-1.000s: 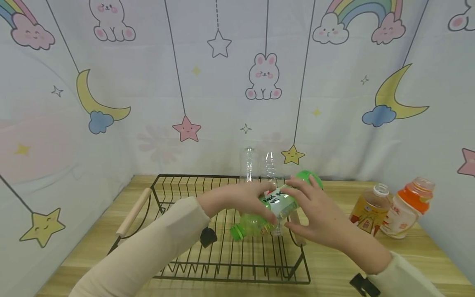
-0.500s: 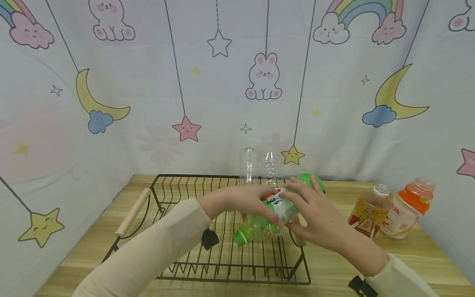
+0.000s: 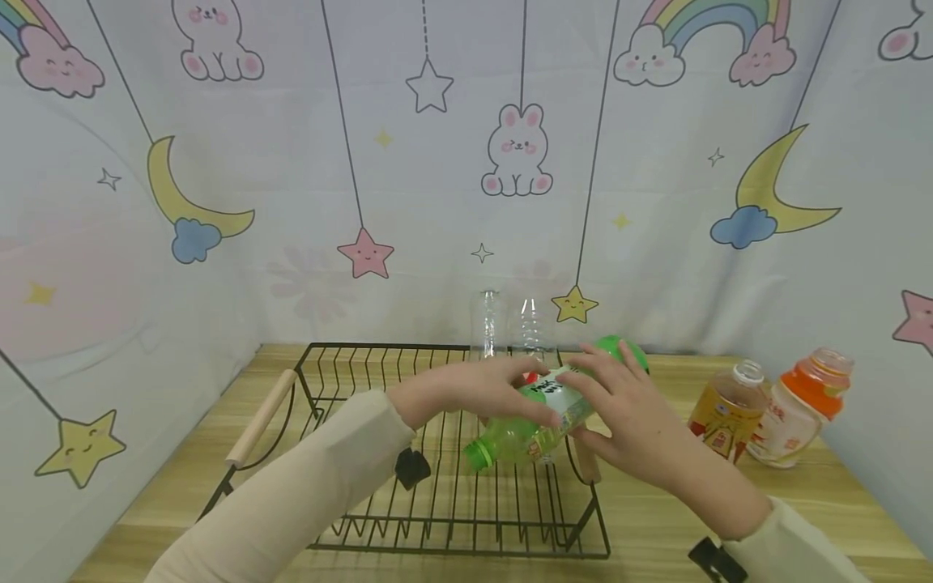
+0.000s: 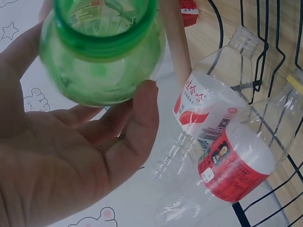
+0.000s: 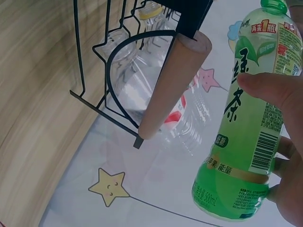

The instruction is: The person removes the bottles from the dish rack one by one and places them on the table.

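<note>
A green tea bottle (image 3: 510, 437) is held slanted above the rack, its neck pointing down to the left and its base up to the right. My left hand (image 3: 503, 389) has its fingers and thumb around the neck half, as the left wrist view also shows with the green bottle (image 4: 102, 71) close up. My right hand (image 3: 627, 413) grips the lower half; in the right wrist view its thumb presses the label. Beyond the hands, two clear bottles stand upended in the rack, one with a white and red label (image 4: 208, 106), one with a red label (image 4: 234, 165).
A black wire dish rack (image 3: 466, 551) with wooden handles (image 3: 266, 417) stands on the wooden table (image 3: 656, 526). To the right are an amber bottle (image 3: 729, 409) and a white bottle with an orange neck (image 3: 790, 413). A patterned cloth (image 3: 437, 202) hangs behind.
The green tea bottle has shifted slightly to the right, its neck moving down then back up a little. Both hands keep their hold on it.
</note>
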Available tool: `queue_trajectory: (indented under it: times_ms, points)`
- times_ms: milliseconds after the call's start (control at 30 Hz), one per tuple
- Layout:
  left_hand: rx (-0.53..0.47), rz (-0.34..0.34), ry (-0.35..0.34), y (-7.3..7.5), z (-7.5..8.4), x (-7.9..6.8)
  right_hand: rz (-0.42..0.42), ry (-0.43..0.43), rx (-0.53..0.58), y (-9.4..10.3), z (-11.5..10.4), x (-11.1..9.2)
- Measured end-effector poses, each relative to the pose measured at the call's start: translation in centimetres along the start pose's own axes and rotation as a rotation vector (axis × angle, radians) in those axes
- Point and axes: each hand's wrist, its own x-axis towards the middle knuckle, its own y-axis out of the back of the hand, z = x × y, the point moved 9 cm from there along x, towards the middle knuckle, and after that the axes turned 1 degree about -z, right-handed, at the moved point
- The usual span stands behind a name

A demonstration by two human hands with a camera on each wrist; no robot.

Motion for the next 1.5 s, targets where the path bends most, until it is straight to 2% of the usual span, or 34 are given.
queue_trajectory:
  times_ms: [233,400,667,833,1033,1333,1433,1500]
  points:
    - [-0.049,0.061,-0.001,1.0,0.1,-0.3,0.043,-0.026,-0.018,1.1,1.0,-0.6]
    - [-0.063,0.105,0.002,1.9,-0.1,-0.7,0.090,-0.083,-0.039,2.2,2.4,-1.4]
    - [-0.063,0.198,0.036,3.3,-1.1,-1.1,0.196,-0.143,-0.030,4.5,4.5,-3.2]
    - [-0.094,0.262,0.059,3.9,-2.1,-0.8,0.266,-0.227,-0.014,5.8,5.9,-4.7]
    - [-0.138,0.369,0.093,4.5,-3.4,-0.5,0.325,-0.340,0.079,7.5,7.7,-6.8]
    - [-0.204,0.521,0.148,5.1,-5.9,0.2,0.512,-0.486,0.114,9.5,9.5,-10.9]
    - [-0.236,0.554,0.152,5.0,-6.5,0.5,0.561,-0.548,0.128,10.0,9.9,-12.2]
    - [-0.255,0.573,0.149,5.0,-6.8,0.6,0.584,-0.619,0.117,10.2,10.1,-13.1]
